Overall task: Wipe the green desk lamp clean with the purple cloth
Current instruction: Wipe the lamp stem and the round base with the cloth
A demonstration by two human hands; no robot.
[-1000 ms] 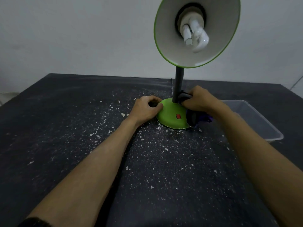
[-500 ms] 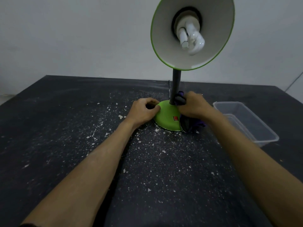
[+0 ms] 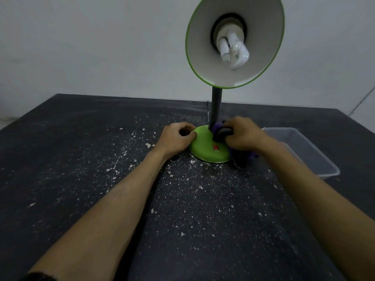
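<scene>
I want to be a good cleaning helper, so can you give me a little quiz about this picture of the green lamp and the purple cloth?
1. Fill in: the left hand touches the edge of the green desk lamp's round ____.
2. Which hand grips the crumpled purple cloth? A) left hand B) right hand C) both
3. True or false: the cloth covers the lamp's small red switch.

Key: 1 base; 2 B; 3 false, the switch is in plain sight.
</scene>
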